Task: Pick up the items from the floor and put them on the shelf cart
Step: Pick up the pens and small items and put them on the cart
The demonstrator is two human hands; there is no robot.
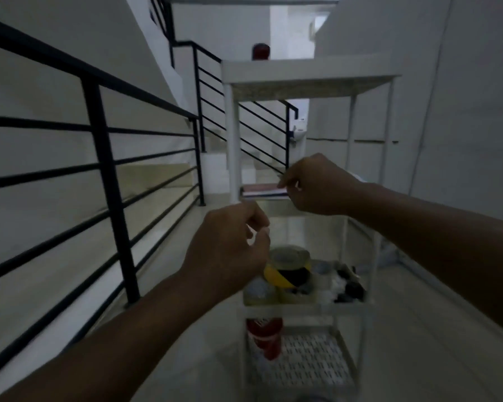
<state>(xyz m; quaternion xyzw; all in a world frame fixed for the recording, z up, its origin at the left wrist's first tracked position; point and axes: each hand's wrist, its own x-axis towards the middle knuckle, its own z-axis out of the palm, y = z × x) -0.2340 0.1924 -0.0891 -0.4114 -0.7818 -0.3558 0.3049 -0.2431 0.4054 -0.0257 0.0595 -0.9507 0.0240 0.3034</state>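
White shelf cart [308, 79]: yellow-black tape roll [288, 274] at third tier's left edge, red can [263, 338] below; left hand [227, 256] and right hand [317, 187] fingers curled, seemingly holding nothing.

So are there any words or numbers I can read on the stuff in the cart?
None can be read.
Red can, bottom shelf: white lettering, too blurred.
Yellow and black tape roll: stripes only, no words.
Flat book or folder, second shelf: nothing legible.

Both hands [227, 250] [317, 184] raised, fingers curled
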